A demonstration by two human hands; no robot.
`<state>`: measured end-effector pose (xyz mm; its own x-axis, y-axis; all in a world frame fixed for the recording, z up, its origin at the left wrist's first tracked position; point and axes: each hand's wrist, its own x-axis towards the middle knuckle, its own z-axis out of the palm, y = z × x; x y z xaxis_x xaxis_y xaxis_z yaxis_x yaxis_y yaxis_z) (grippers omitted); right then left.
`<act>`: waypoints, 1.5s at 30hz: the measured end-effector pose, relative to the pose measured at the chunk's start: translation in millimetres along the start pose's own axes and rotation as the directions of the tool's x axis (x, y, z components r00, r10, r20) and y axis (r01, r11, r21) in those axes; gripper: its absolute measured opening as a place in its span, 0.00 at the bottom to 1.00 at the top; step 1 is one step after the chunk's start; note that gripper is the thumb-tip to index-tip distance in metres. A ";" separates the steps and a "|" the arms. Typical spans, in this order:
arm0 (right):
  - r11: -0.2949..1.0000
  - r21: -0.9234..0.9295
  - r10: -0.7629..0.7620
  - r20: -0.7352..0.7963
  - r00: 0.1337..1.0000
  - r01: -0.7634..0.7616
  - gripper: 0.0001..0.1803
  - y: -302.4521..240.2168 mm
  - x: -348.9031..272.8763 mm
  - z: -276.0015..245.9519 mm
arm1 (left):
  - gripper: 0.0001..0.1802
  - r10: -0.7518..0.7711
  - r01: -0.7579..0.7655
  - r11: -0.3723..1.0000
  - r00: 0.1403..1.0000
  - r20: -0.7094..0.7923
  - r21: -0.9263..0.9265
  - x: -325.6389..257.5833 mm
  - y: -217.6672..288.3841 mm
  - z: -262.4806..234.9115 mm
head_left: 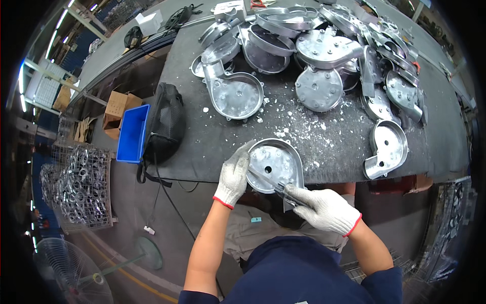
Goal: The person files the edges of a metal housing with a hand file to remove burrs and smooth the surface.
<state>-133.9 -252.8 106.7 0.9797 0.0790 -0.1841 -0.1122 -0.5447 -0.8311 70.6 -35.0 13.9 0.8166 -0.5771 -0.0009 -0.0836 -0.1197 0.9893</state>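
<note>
At the table's near edge lies a round, cast-metal blower housing (278, 156) with a raised rim and a dark hole in its floor. My left hand (234, 176), in a white knit glove with a red cuff, is closed on the housing's left rim. In my right hand (326, 209), gloved the same way, is a file (263, 178) with a dark handle. Its long, flat blade slants across the housing's lower left toward my left fingers. Whether the blade touches the rim is hard to see.
Similar metal housings (324, 45) are heaped at the table's far side, and one (387, 147) lies by the right near edge. White chips (316, 124) litter the dark tabletop (197, 147). To the left are a black bag (167, 121), a blue bin (132, 133) and a fan (73, 268).
</note>
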 end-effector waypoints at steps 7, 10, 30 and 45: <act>0.986 -0.167 0.023 0.154 0.988 0.004 0.33 9.4 -19.5 -32.2 | 0.24 0.031 -0.032 0.997 0.999 0.011 0.065 0.0 7.5 -0.5; 0.968 -0.252 0.066 0.175 0.982 -0.020 0.33 11.7 -18.1 -35.8 | 0.24 0.012 -0.013 0.996 1.000 0.012 0.087 1.8 10.8 -1.9; 0.966 -0.256 0.002 0.152 0.988 0.037 0.37 16.1 -21.5 -23.0 | 0.23 0.035 -0.035 0.995 0.999 0.002 0.092 -1.4 11.3 3.4; 0.919 -0.317 0.253 0.016 0.967 -0.235 0.34 -17.1 -59.6 -15.7 | 0.22 0.029 -0.033 0.992 0.999 0.035 0.126 -3.3 13.2 -3.9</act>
<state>-187.7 -261.3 140.1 0.9167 -0.0485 -0.3967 -0.2813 -0.7835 -0.5540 69.0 -31.5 27.5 0.7934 -0.6083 0.0227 -0.1818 -0.2011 0.9626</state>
